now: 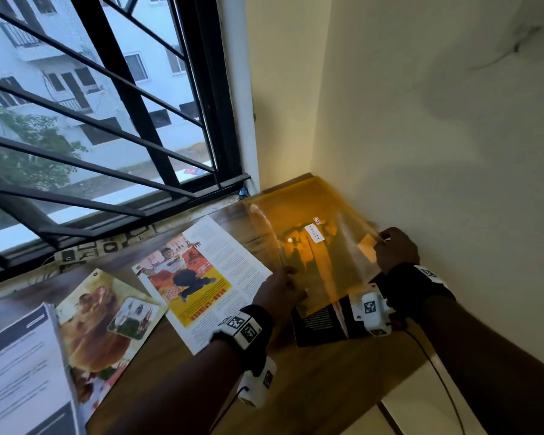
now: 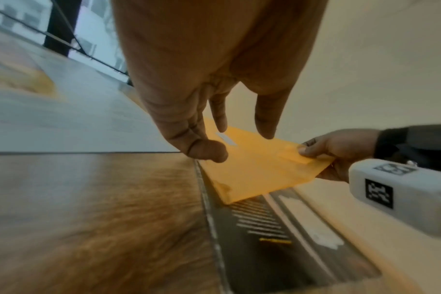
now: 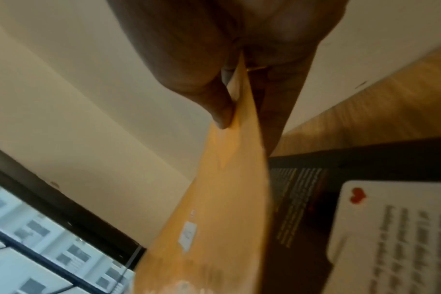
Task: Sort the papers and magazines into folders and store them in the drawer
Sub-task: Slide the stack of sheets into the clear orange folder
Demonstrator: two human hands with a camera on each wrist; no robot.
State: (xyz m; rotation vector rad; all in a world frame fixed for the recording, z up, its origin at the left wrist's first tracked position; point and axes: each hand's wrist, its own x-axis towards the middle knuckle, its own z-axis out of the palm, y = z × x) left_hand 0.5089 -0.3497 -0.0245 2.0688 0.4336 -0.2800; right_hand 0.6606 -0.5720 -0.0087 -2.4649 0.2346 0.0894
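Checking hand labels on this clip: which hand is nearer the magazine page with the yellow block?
Left. The left hand hovers at the page's right edge, fingers relaxed. The right hand is farther right, pinching the orange folder's far corner.

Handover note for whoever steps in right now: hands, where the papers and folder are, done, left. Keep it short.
Right hand: pinches the far right corner of the orange folder, lifting that side.
Left hand: open, fingers at the folder's near left edge; no clear grip.
The folder lies in the desk corner, over a dark magazine whose near end sticks out.
Left of it on the desk: open magazine with a yellow page, food magazine, white printed papers.
Done: apparently nothing filed yet.
Left: fill the folders, store them. The drawer is not in view.
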